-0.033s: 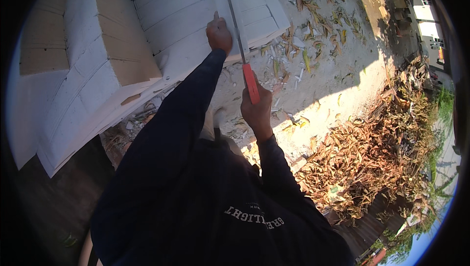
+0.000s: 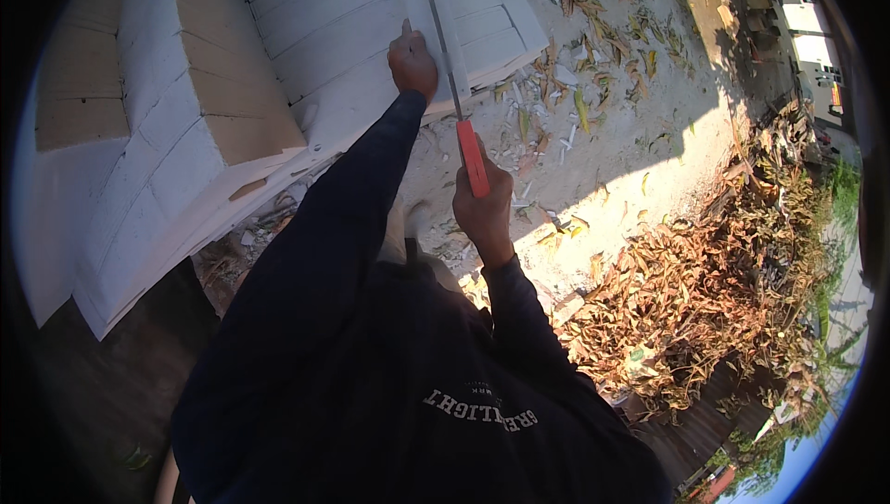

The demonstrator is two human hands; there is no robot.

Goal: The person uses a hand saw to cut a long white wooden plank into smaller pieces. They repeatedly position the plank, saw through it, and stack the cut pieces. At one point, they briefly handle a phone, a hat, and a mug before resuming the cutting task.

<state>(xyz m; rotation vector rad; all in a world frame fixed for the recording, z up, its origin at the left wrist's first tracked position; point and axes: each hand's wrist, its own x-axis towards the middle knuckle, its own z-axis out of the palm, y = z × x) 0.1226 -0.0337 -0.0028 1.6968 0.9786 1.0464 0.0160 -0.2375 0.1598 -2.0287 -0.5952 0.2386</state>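
Note:
My right hand [image 2: 484, 207] is closed round the red handle of a hand saw [image 2: 474, 159]. The saw's long narrow blade runs away from me, seen nearly edge-on, along a long white strip [image 2: 423, 5]. That strip lies across white, grooved boards [image 2: 334, 31]. At the left edge of the strip, my left hand [image 2: 413, 64] bears down with its index finger stretched forward and the other fingers curled. What those curled fingers grip, if anything, is hidden.
A tall white and tan block-like piece [image 2: 222, 77] stands at the left. Pale ground [image 2: 607, 147] to the right carries scattered leaves and white scraps. Beyond it lies a heap of dry brown leaves [image 2: 695, 300]. A white building [image 2: 813, 45] shows at the far right.

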